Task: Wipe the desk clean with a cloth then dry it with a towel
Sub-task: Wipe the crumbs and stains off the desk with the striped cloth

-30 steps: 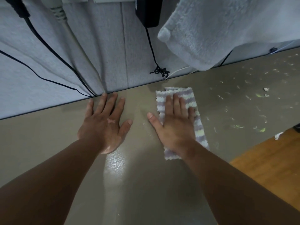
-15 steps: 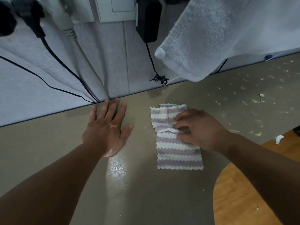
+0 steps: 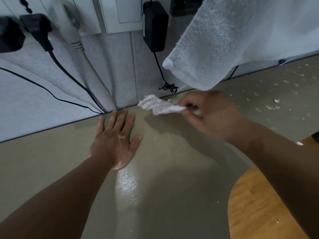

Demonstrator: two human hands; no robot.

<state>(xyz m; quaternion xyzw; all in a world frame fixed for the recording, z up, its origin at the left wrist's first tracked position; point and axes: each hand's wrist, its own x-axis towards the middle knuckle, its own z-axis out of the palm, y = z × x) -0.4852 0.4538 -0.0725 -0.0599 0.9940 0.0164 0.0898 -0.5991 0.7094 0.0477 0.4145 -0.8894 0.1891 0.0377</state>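
Observation:
My right hand (image 3: 212, 114) pinches a striped white and purple cloth (image 3: 158, 106) and holds it lifted off the grey desk (image 3: 155, 195), near the back wall; the cloth is blurred with motion. Flat on the desk to the left lies my left hand (image 3: 115, 140), fingers spread and pointing at the wall. A pale fluffy towel (image 3: 233, 37) hangs over the desk's back edge at the upper right. Crumbs and scraps (image 3: 272, 106) are scattered over the right part of the desk.
Black and grey cables (image 3: 72, 73) run down the grey partition to the desk's back edge, and a black power adapter (image 3: 155, 25) hangs above. A wooden seat (image 3: 259, 209) lies beyond the desk's curved front edge at the lower right.
My right hand went from pressing flat on the cloth to pinching it, then lifted it off the desk toward the back wall. My left hand stayed put.

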